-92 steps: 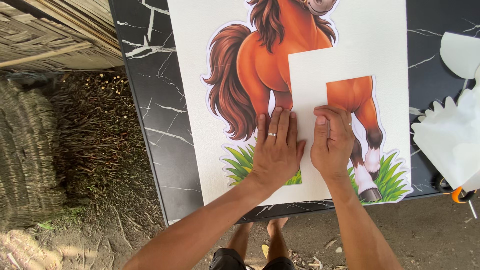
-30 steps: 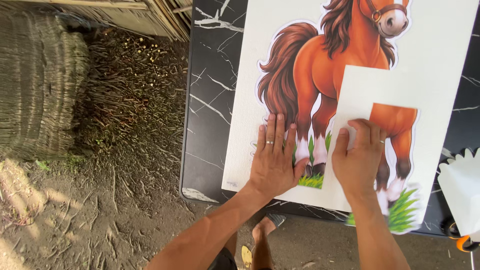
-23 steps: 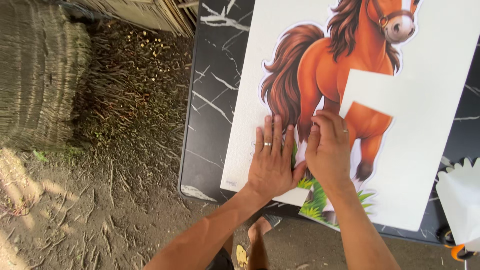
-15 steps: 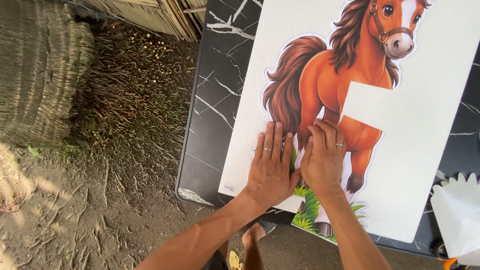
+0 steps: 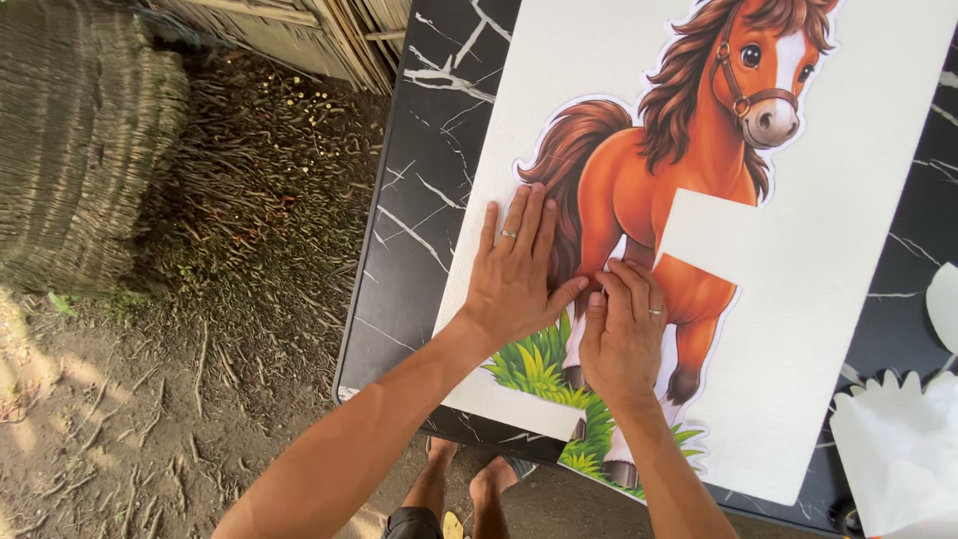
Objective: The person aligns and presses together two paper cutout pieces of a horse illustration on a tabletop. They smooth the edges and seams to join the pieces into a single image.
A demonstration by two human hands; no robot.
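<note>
The horse sticker (image 5: 689,170) lies on the white board (image 5: 878,250), long axis running near to far. Right hand (image 5: 624,334) presses its legs; left hand (image 5: 519,269) lies flat just left; both grips open, seemingly clamping nothing

One horse sticker (image 5: 689,190), two hands (image 5: 519,274)

I see bare forearms with no sleeves. The left hand (image 5: 516,282) wears a thin silver ring, and the right hand (image 5: 626,337) wears one too. Below, bare feet (image 5: 469,486) show, with what may be dark shorts.
</note>
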